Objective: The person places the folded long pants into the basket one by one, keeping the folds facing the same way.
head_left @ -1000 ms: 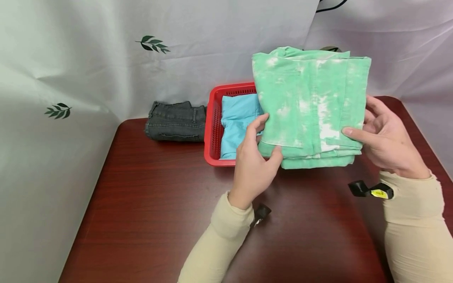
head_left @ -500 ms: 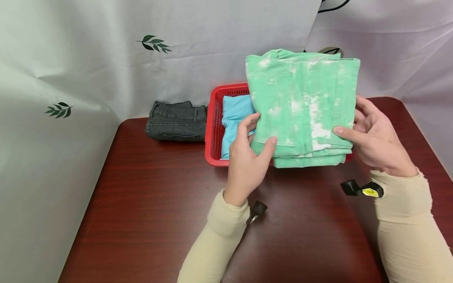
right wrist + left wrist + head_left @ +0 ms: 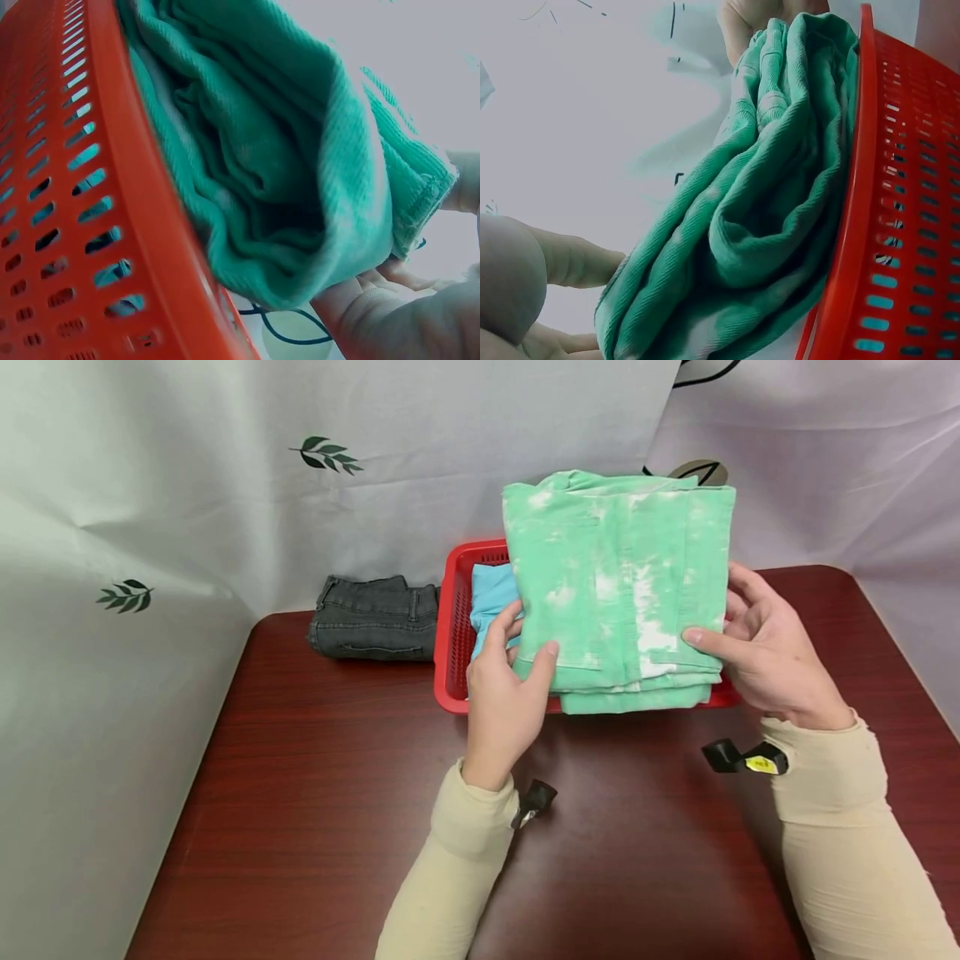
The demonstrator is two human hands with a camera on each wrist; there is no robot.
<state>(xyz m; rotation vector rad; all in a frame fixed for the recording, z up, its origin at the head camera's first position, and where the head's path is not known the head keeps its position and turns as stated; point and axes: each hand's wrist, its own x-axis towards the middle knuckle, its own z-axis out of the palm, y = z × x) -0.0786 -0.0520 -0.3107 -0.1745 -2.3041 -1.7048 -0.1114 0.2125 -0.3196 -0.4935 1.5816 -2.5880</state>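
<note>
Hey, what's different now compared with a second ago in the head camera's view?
The green folded garment has shifted left, covering more of the blue cloth in the red basket. The left hand and right hand moved left with it, both keeping their grip; nothing was let go. The basket and dark gray garment stayed put.

The table (image 3: 322, 802) is reddish brown, with wood grain and a soft shine in the lower middle of the frame. It fills the lower part of the frame, and its two far corners, at centre left and at upper right, are rounded. On it, left of centre, lie dark grey jeans (image 3: 375, 620), folded. Just beside them, in the middle, stands a red basket (image 3: 443, 639), partly hidden. If jeans and basket touch, I cannot tell.
</note>
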